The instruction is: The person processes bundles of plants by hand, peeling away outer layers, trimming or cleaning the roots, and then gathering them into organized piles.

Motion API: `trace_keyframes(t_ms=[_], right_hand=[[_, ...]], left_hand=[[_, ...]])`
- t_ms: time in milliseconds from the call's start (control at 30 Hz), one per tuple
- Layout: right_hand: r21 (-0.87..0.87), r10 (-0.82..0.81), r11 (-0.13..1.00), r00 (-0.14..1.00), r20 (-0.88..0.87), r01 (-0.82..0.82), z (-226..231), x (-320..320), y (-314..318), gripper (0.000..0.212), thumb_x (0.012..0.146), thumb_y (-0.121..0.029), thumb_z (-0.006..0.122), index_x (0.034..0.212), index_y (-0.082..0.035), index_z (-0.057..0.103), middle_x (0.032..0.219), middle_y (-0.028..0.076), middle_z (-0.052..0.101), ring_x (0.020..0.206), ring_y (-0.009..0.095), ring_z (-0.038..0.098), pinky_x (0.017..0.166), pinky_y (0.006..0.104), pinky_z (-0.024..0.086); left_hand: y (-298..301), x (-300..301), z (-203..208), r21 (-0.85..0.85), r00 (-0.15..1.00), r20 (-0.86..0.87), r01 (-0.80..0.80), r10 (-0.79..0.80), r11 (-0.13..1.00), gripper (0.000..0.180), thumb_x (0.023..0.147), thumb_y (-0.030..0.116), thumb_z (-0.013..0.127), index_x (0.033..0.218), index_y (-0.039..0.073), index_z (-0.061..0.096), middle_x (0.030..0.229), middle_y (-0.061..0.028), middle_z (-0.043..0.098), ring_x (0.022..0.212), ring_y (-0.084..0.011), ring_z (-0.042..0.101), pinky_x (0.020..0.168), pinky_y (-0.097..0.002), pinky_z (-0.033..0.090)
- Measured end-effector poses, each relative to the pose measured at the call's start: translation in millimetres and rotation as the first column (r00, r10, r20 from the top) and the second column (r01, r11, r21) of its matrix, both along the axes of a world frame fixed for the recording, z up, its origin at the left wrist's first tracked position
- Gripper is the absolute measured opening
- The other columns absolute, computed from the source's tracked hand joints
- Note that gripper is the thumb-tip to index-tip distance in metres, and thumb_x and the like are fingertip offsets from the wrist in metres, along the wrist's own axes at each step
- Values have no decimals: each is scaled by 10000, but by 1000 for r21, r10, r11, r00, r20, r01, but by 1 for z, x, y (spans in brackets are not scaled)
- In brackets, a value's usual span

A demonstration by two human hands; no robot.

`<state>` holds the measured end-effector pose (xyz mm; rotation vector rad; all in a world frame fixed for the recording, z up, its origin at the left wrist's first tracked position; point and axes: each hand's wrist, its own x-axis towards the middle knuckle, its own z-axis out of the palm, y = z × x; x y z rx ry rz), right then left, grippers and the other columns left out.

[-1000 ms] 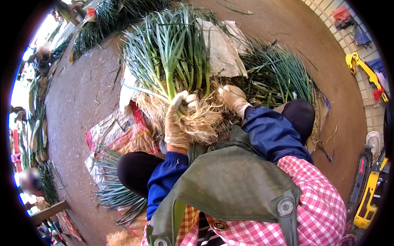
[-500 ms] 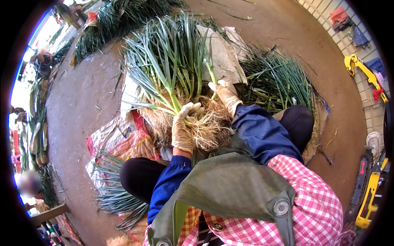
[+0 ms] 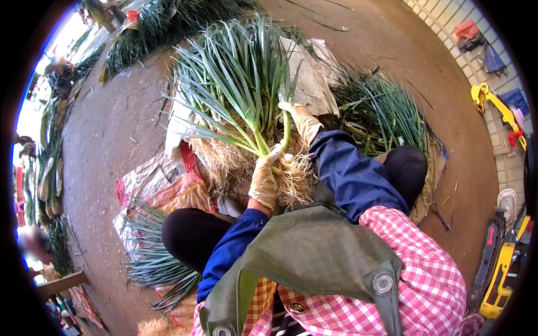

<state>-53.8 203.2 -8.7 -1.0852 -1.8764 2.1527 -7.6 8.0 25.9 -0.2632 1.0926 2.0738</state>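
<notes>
Head view: left hand [image 3: 264, 180] in a pale glove, with fingers curled around the lower stems of a bunch of green onions [image 3: 255, 137], just above the roots [image 3: 297, 180]; right hand [image 3: 304, 124] in a matching glove, with thumb and fingers pinched on a single stalk [image 3: 286, 131], just below blurred leaves; base of the stalk near the left fingertips, contact or gap impossible to tell.

Underneath, brown ground [image 3: 129, 112], partly covered by a pale sheet [image 3: 311, 84] and a red-and-white sack [image 3: 162, 179]; to the right, a heap of dark green leaves [image 3: 386, 106]; at lower left, a smaller heap [image 3: 159, 249] beside one knee [image 3: 188, 235]; at far right, pale tiles [image 3: 504, 154], a yellow jointed arm [image 3: 499, 106] and a light shoe [image 3: 507, 204].

Held bunch in front of the green apron [image 3: 314, 246], against a larger pile [image 3: 235, 50] of similar plants; with narrow blue-green leaves fanned up and left, pale green stems, and stringy straw-coloured roots.
</notes>
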Motion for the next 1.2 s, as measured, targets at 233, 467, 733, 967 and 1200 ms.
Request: trace_keyframes(t_ms=[233,467,733,967,1200], right_hand=[[94,-160,981,982,-104,169,-30,14,-6,310,899,-399,570,898,-96,633,709,3,626,519,109,538,477,251,422],[-118,-5,993,1000,29,8,4,12,-3,469,798,-548,652,939,-102,649,718,-14,648,597,66,580,501,198,421],[98,32,995,998,-49,-27,-13,-4,-7,324,806,-326,691,972,-52,638,800,5,622,636,132,545,618,254,455],[719,-93,678,988,-123,154,-28,3,3,456,815,-374,674,1006,31,593,958,108,651,814,203,611,723,344,477],[835,23,550,1000,12,-23,-3,29,-10,423,818,-455,613,818,-32,601,782,179,624,745,345,598,692,409,443]], left_hand=[[-6,-4,-23,63,996,7,-87,87,994,343,826,150,645,1137,11,604,895,-75,640,691,-159,619,576,-284,547],[-6,-6,-19,79,988,86,-133,126,988,281,819,103,627,1081,2,637,845,-69,658,621,-152,624,534,-235,512],[-6,-7,-25,4,988,-4,-154,154,988,296,824,152,621,1088,20,644,832,-77,669,587,-111,601,467,-192,433],[-2,-8,-30,17,993,-7,-117,117,993,307,838,121,604,1117,-6,621,903,-74,650,679,-142,608,576,-248,518],[-14,-9,-28,8,983,18,-184,184,983,303,868,158,568,1124,7,626,790,-55,612,600,-120,565,522,-234,493]])
